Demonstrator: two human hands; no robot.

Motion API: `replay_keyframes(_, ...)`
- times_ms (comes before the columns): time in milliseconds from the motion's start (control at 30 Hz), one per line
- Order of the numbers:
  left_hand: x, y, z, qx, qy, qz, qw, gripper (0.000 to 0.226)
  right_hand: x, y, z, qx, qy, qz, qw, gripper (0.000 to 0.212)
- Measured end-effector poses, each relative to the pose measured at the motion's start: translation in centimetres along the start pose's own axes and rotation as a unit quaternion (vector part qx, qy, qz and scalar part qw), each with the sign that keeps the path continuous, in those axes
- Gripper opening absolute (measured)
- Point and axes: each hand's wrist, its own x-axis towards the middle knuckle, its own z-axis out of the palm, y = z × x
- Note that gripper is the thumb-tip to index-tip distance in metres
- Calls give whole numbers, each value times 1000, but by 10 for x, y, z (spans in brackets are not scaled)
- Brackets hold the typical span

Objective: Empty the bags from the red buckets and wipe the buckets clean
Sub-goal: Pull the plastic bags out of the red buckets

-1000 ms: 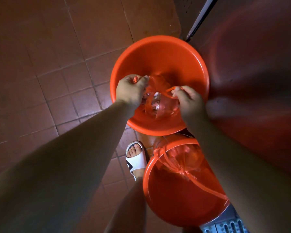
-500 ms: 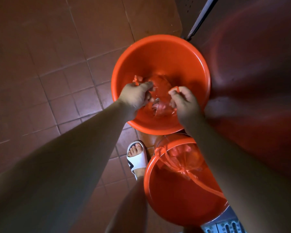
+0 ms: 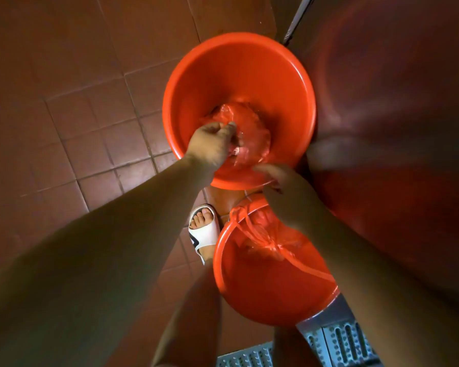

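near bucket (image 3: 265,295): red, on the floor (image 3: 64,102), tied red bag (image 3: 270,234) inside, its long handle trailing over the rim
foot (image 3: 203,229): white slide, just left of near bucket
right grip (image 3: 289,197): blurred, between the two buckets, pinching a thin red strand
left grip (image 3: 212,147): clenched on second bag (image 3: 239,136) inside far bucket (image 3: 239,83)
far bucket: just beyond near bucket, against the wall (image 3: 395,102)

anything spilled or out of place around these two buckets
No spill shows. One oddity: the near bucket's bag has a long tie strand draped across the bucket and over its rim. The far bucket's bag sits inside, gripped by the left hand.
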Motion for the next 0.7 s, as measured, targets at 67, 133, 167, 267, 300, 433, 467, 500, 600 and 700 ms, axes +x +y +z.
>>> replay_keyframes(67, -5, -2, -1, 34, 7, 21, 999, 36, -28, 31, -3, -5, 6, 83, 997, 39)
replay_keyframes(133, -11, -7, -2, 114, 6, 37, 993, 35, -59, 67, -4, -65, -1, 149, 987, 30)
replay_keyframes(167, -15, -11, -2, 154, 3, 46, 987, 35, -75, 82, -4, -103, -15, 180, 978, 28)
replay_keyframes(267, -28, -23, 0, 253, -16, 74, 965, 29, -113, 116, -2, -209, -91, 273, 935, 32)
replay_keyframes(300, -33, -26, 0, 272, -17, 78, 959, 28, -122, 122, 1, -234, -119, 290, 920, 36)
replay_keyframes(433, -48, -39, 3, 304, -6, 87, 949, 30, -148, 135, 18, -288, -174, 269, 902, 52)
replay_keyframes(467, -51, -43, 3, 309, 0, 89, 947, 32, -152, 137, 22, -303, -169, 255, 903, 50)
replay_keyframes(500, -55, -46, 3, 316, 7, 92, 944, 33, -156, 140, 25, -317, -158, 241, 904, 45)
replay_keyframes(600, -64, -54, 4, 315, 16, 100, 944, 31, -159, 142, 31, -334, -96, 222, 911, 23)
replay_keyframes(700, -70, -60, 5, 317, 19, 96, 944, 28, -148, 130, 37, -243, -51, 210, 946, 15)
